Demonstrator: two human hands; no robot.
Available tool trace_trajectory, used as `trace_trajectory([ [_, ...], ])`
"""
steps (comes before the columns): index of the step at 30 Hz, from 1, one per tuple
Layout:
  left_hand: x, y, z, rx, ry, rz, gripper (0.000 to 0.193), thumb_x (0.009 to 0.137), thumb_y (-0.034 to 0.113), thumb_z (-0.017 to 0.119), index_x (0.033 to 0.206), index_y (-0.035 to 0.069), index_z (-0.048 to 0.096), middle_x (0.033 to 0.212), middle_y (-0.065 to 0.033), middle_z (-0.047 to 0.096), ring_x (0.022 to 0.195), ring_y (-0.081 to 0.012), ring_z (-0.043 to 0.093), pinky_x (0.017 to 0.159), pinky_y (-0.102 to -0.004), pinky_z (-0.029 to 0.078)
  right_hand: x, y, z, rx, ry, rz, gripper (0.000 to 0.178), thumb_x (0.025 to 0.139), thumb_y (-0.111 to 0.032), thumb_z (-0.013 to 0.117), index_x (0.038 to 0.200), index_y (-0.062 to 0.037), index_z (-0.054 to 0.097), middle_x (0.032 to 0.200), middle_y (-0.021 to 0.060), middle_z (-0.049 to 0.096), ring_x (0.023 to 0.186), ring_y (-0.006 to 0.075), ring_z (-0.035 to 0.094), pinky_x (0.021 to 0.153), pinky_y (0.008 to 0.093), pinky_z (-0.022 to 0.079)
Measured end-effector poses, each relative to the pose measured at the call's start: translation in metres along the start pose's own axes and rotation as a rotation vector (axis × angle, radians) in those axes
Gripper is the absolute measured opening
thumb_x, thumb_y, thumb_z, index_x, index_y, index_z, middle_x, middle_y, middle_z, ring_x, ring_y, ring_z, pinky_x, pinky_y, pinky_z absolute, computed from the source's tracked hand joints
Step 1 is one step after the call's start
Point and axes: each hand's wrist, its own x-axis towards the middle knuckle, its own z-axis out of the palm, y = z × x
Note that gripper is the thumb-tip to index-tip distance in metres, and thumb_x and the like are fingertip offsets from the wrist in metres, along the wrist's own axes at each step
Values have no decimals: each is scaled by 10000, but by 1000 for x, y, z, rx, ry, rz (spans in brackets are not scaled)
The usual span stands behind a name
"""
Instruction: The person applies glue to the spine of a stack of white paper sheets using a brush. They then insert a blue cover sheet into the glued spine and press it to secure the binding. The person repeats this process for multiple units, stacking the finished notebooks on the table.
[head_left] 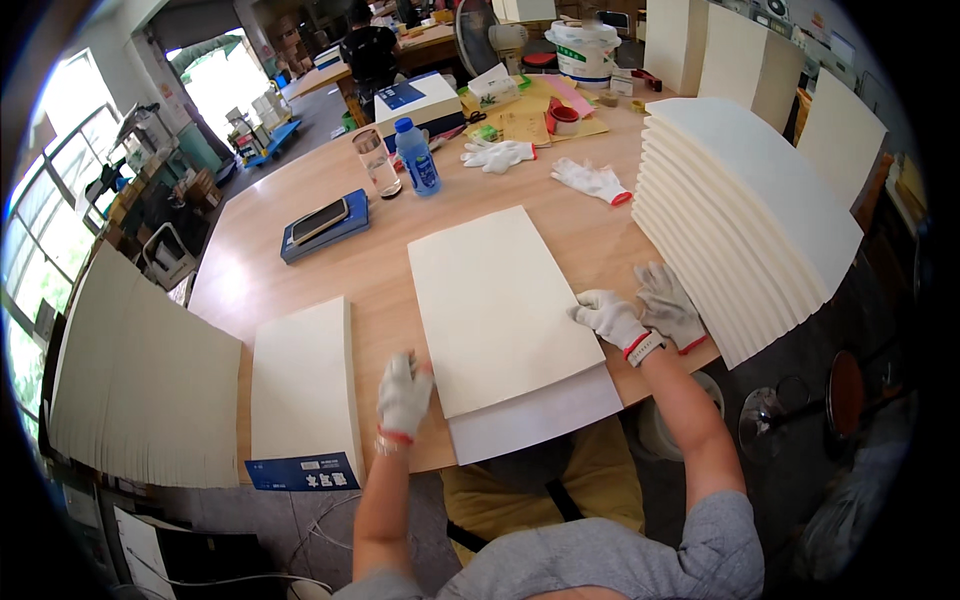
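Note:
A large cream sheet or thin pad [500,310] lies in front of me, and a white sheet [540,418] sticks out from under its near edge. My right hand [608,318], in a white glove with a red cuff, is closed at the cream sheet's right edge. My left hand [405,395], gloved the same way, is just off its lower left edge. Motion blurs its fingers. To the left of that hand is a cream pad block [302,375] with a blue printed strip at its near end. A loose grey-white glove [668,305] lies beside my right wrist.
Tall paper stacks stand at the right [740,210] and left [140,370]. Farther back are a phone [320,221] on a blue box [345,238], a clear tumbler [376,162], a blue bottle [417,160], white gloves [497,155], red tape [563,121] and a white bucket [585,55].

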Motion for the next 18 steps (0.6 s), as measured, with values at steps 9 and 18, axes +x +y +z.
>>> trace_trajectory([
  [9, -85, 16, -8, 162, -178, 187, 829, 693, 173, 786, 1389, -22, 377, 1379, -289, 422, 1309, -472, 337, 1080, -481, 324, -4, -10, -7, -123, -46, -53, 366, 875, -335, 685, 1024, 0, 674, 834, 39, 690, 741, 95, 574, 698, 268, 455],
  [18, -85, 9, -6, 117, -193, 206, 885, 693, 165, 791, 1414, -47, 324, 1399, -318, 384, 1325, -475, 319, 1088, -476, 314, -8, -16, -7, -184, -37, -92, 366, 879, -339, 675, 1037, -8, 668, 835, 53, 687, 735, 117, 573, 698, 286, 457],
])
